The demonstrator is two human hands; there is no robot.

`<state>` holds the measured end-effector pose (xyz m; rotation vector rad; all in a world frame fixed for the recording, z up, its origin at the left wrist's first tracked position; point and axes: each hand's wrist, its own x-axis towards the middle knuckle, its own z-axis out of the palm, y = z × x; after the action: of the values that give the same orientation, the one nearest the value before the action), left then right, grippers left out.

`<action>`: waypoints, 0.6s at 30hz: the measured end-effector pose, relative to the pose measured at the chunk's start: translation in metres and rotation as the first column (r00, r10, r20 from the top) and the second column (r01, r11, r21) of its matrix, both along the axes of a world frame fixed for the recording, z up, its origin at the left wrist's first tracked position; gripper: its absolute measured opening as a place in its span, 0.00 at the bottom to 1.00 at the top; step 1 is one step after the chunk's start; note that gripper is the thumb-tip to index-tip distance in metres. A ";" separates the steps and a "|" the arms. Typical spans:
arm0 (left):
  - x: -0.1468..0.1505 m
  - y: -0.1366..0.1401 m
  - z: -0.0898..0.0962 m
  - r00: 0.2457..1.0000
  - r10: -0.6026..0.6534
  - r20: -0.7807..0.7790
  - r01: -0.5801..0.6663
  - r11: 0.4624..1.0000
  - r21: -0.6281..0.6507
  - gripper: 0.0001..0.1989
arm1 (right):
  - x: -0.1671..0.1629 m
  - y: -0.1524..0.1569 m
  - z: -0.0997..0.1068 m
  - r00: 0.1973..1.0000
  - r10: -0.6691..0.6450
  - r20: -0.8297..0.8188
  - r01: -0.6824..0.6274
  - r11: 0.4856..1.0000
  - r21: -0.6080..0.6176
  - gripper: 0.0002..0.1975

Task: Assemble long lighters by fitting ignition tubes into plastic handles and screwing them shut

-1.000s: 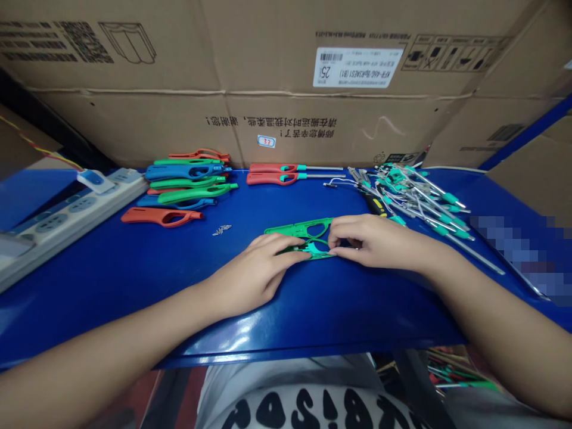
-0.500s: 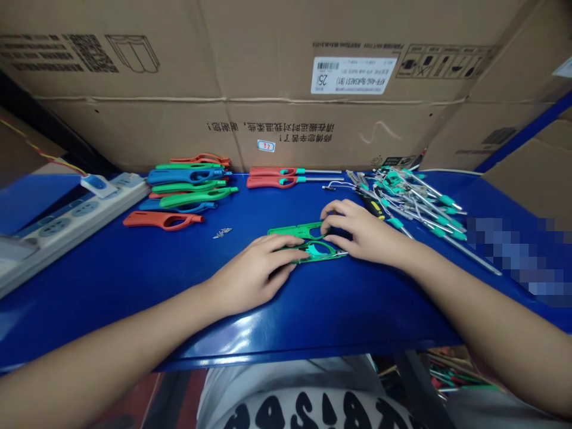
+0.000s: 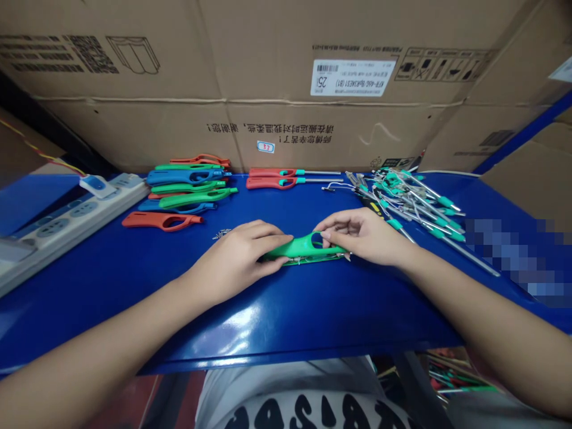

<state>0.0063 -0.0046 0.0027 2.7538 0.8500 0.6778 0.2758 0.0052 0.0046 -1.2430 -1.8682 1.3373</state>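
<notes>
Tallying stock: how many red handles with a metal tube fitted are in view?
2, close together at the back of the table: the rear red handle nearest the cardboard, the front red handle just before it. More could be hidden in the piles.

Upside-down print on a cardboard sheet (image 3: 268, 59), with a white label (image 3: 353, 77) and a small sticker (image 3: 266, 147).
The label, also upside down, reads "KFR-46G/BpR3AES1 (B1)" and "25" near a barcode (image 3: 328, 67); its finer lines are illegible. Lower on the cardboard stand "师傅您辛苦了!" and "请在搬运时对我温柔些,谢谢您!". The blue-edged sticker bears red digits, a 3, then 2 or 3. A QR code (image 3: 93, 55) is at upper left, pictograms (image 3: 442, 64) at upper right. Large dark shirt lettering (image 3: 271, 412) is partly cut off.
</notes>
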 end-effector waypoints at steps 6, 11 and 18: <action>0.001 -0.001 -0.001 0.999 -0.051 -0.018 0.050 0.997 -0.066 0.13 | 0.004 -0.001 -0.002 0.964 0.141 0.227 -0.218 0.905 0.365 0.16; 0.001 -0.001 -0.003 0.997 -0.053 -0.050 0.048 0.995 -0.084 0.13 | 0.008 0.001 -0.004 0.925 0.196 0.325 -0.332 0.832 0.443 0.17; 0.002 -0.001 -0.006 0.996 -0.037 -0.080 0.030 0.995 -0.092 0.13 | 0.007 0.003 -0.011 0.902 0.198 0.384 -0.368 0.817 0.443 0.17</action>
<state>0.0083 -0.0057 -0.0028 2.7241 0.8274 0.5101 0.2827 0.0078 -0.0064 -0.9585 -2.5144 0.7010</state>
